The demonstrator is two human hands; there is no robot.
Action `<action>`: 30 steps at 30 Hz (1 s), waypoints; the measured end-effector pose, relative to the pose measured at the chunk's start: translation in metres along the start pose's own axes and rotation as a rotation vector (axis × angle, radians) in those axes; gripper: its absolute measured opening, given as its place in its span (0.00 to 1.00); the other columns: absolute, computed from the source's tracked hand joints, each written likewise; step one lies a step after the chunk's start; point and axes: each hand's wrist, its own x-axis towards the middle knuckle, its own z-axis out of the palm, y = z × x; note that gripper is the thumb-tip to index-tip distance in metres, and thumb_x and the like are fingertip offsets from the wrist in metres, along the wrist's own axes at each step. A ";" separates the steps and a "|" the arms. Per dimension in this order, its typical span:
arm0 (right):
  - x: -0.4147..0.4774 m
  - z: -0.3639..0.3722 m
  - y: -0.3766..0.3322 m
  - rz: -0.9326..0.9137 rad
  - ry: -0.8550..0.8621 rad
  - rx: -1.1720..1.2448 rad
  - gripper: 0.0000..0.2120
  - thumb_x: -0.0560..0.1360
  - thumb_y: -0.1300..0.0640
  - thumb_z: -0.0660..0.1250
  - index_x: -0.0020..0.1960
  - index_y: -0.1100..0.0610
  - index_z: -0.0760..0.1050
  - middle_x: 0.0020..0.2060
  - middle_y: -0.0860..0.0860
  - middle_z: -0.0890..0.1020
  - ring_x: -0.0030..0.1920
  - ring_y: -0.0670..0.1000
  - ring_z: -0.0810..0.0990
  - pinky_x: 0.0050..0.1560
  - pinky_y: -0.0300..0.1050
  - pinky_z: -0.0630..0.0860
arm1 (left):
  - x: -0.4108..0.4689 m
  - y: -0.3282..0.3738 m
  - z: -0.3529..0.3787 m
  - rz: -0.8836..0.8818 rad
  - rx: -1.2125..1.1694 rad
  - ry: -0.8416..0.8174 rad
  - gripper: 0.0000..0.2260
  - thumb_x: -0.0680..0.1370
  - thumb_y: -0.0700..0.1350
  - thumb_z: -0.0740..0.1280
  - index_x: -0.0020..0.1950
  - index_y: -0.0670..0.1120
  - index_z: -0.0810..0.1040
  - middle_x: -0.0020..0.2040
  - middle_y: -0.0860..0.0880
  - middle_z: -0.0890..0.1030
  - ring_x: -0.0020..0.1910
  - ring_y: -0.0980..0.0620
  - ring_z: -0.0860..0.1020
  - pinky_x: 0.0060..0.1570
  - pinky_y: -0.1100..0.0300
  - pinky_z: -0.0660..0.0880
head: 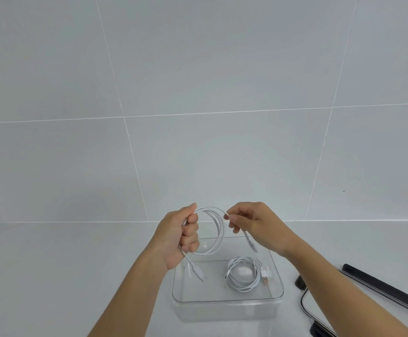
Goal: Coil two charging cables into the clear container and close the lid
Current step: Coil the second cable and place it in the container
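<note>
1. Both arms reach forward from the bottom of the picture and meet over the clear container (227, 300).
2. The left hand (181, 237) is up on its side. Its fingers are curled tight round the loops of a white cable (222, 228), and the thumb lies on top.
3. The right hand (256, 223) is held a bit higher, with its back to the camera. The thumb and first fingers pinch the same cable near its far end. The other fingers are bent loosely.
4. The cable makes a round loop in the air between the two hands. One plug hangs down under the left hand, and the other hangs under the right hand.
5. The second cable (245, 287) is wound up. It lies flat inside the container, on the right side.
6. The container sits open on the white counter (76, 263), in front of a tiled wall (198, 93).
7. The part of the cable inside the left fist is hidden.
8. The lid (383, 287) lies to the right of the container. The right arm covers part of it, and the picture edge cuts it off.
9. The container's see-through walls are hard to make out.
10. A blurry grey shape at the left edge is too unclear to tell.
</note>
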 end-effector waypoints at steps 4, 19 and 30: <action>-0.001 -0.006 0.003 0.146 -0.086 -0.009 0.07 0.74 0.62 0.68 0.37 0.58 0.79 0.28 0.47 0.77 0.30 0.44 0.72 0.34 0.33 0.68 | 0.014 -0.004 -0.003 -0.064 0.036 0.062 0.18 0.77 0.46 0.61 0.28 0.47 0.60 0.19 0.54 0.55 0.16 0.57 0.52 0.20 0.66 0.50; -0.007 0.027 0.009 0.202 0.104 0.363 0.07 0.67 0.67 0.73 0.33 0.59 0.79 0.24 0.50 0.77 0.23 0.44 0.67 0.26 0.32 0.63 | 0.029 -0.002 0.002 -0.176 0.060 -0.030 0.19 0.78 0.46 0.59 0.27 0.48 0.60 0.18 0.54 0.55 0.15 0.57 0.52 0.18 0.68 0.50; -0.003 0.040 0.021 0.148 0.161 0.361 0.17 0.68 0.69 0.72 0.46 0.53 0.68 0.45 0.51 0.74 0.38 0.50 0.74 0.38 0.39 0.73 | 0.029 -0.005 -0.003 -0.176 0.023 -0.080 0.20 0.78 0.46 0.58 0.26 0.48 0.60 0.18 0.55 0.55 0.14 0.58 0.53 0.19 0.68 0.50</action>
